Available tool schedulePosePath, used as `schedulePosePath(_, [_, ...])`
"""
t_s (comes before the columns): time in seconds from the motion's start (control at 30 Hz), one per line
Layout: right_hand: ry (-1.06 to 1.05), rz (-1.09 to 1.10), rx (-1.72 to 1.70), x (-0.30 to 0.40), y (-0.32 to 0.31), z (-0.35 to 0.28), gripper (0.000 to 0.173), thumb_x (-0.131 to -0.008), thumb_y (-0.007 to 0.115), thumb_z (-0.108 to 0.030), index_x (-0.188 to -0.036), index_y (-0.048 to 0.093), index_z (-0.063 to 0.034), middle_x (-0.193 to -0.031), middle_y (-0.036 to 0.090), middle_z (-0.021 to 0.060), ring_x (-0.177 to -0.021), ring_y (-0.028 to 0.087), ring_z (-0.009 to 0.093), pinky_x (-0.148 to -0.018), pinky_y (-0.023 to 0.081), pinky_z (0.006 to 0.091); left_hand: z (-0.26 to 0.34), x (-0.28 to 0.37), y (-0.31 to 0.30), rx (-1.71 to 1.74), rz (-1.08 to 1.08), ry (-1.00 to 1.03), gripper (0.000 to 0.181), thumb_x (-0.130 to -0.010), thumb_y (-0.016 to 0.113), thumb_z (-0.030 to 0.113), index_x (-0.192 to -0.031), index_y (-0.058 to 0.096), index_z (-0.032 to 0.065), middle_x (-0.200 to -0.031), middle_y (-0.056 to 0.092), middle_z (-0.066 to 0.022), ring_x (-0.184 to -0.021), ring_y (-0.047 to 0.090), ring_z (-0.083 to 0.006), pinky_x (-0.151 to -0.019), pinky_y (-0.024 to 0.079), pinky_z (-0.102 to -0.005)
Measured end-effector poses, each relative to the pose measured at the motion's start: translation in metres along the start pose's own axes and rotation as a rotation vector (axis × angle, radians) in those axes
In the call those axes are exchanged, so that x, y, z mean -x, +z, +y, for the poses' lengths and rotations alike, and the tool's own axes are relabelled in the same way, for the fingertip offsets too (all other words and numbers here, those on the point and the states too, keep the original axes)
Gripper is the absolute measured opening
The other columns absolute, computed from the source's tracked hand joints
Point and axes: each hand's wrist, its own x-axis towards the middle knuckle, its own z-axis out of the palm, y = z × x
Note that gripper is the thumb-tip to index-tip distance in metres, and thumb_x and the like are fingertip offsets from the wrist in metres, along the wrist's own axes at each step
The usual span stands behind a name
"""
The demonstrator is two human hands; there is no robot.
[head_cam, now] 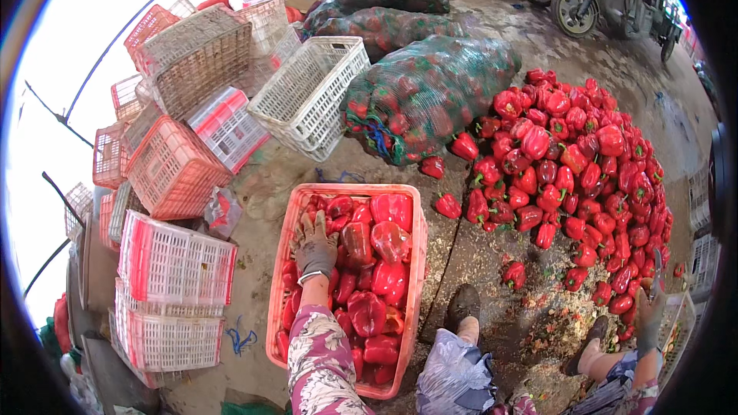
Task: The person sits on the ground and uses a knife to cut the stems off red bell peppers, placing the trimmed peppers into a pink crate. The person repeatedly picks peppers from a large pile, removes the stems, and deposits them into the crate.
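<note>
My left hand [316, 246], in a dark grey glove, lies with its fingers spread on the red bell peppers [367, 312] inside a pink plastic crate [420, 276]. Cored-looking openings show in a few of these peppers. At the far right my right hand [650, 314], also gloved, is closed round what looks like a knife [658, 271], its narrow blade pointing up. That hand is beside the lower edge of a large heap of whole red bell peppers [568, 167], most with green stems. The knife's handle is hidden in the glove.
Stacked plastic crates [176, 262] stand on the left, and an empty white crate [308, 92] behind. Full green mesh sacks [432, 92] lie beyond the crate. A crate with scraps [679, 328] sits at the right edge. Pepper waste and seeds [542, 323] cover the floor near my feet.
</note>
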Motion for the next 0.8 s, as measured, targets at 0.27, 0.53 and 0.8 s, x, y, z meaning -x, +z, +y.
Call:
schedulePosePath(0.27, [0.039, -0.182, -0.104, -0.016, 0.039, -0.028, 0.019, -0.091, 0.067, -0.01, -0.108, 0.069, -0.0011, -0.093, 0.067, 0.0021, -0.087, 0.06, 0.012, -0.079, 0.05, 0.0303, -0.063, -0.015, 0.071, -0.272, -0.043, 0.239, 0.058, -0.1, 0.045, 0.032, -0.152, 0.035, 0.0087, -0.152, 0.039, -0.0239, -0.138, 0.041, -0.0417, -0.112, 0.037, -0.0523])
schedulePosePath(0.53, [0.267, -0.123, -0.067, 0.003, 0.013, -0.052, 0.027, -0.092, 0.067, -0.011, -0.115, 0.065, 0.0018, -0.092, 0.068, 0.0053, -0.079, 0.062, 0.01, -0.07, 0.05, 0.0261, -0.004, -0.039, 0.054, -0.037, -0.182, -0.006, 0.06, -0.102, 0.044, 0.026, -0.158, 0.023, 0.021, -0.158, 0.023, -0.029, -0.141, 0.032, -0.0476, -0.111, 0.035, -0.0536])
schedulePosePath(0.8, [0.499, -0.393, -0.235, -0.008, -0.007, -0.063, 0.037, -0.086, 0.072, -0.006, -0.12, 0.06, 0.0009, -0.085, 0.064, 0.0036, -0.061, 0.06, 0.009, -0.051, 0.049, 0.0258, -0.004, -0.046, 0.032, 0.096, 0.262, -0.047, 0.058, -0.098, 0.055, 0.032, -0.151, 0.036, 0.02, -0.147, 0.042, -0.0268, -0.132, 0.047, -0.0411, -0.107, 0.041, -0.0477])
